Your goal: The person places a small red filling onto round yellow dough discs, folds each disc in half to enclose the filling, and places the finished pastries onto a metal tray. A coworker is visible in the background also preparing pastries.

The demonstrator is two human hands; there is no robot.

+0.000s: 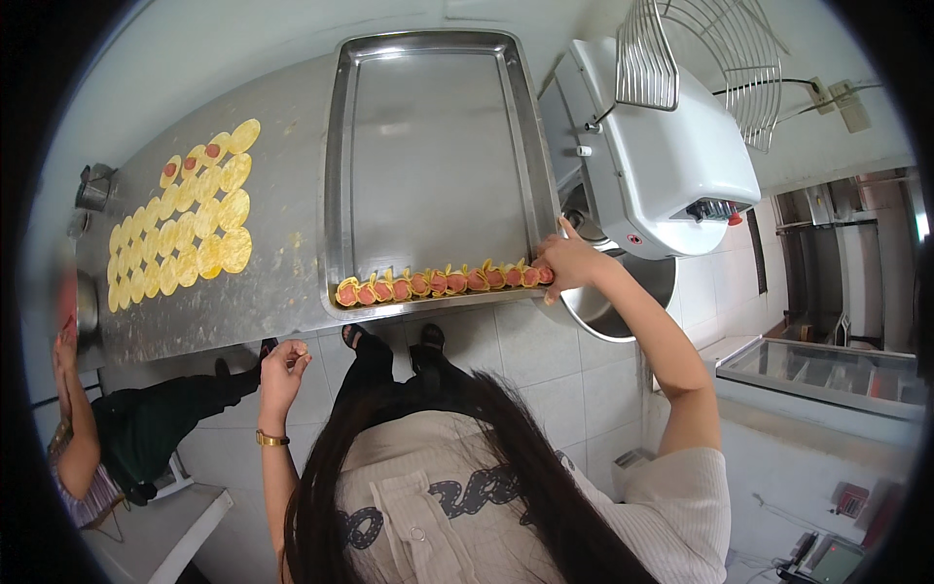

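A row of small open-topped dumplings [438,283], pink filling in frilled yellow wrappers, lines the near edge of a large metal tray [334,175]. At the row's right end my right hand [572,261] has its fingers closed around the last dumpling [544,275], partly hiding it. My left hand [284,366] is raised in front of the table edge, fingertips pinched together; what they hold, if anything, is too small to make out. To the left, round yellow wrappers [180,234] lie in rows on the metal table. A few in the far row carry lumps of pink filling [190,164].
A white mixer [662,146] with a wire guard [647,63] and a metal bowl [623,297] stands right of the tray. Metal containers [94,187] sit at the table's left end. Another person [78,448] works at the far left, hands by a metal bowl.
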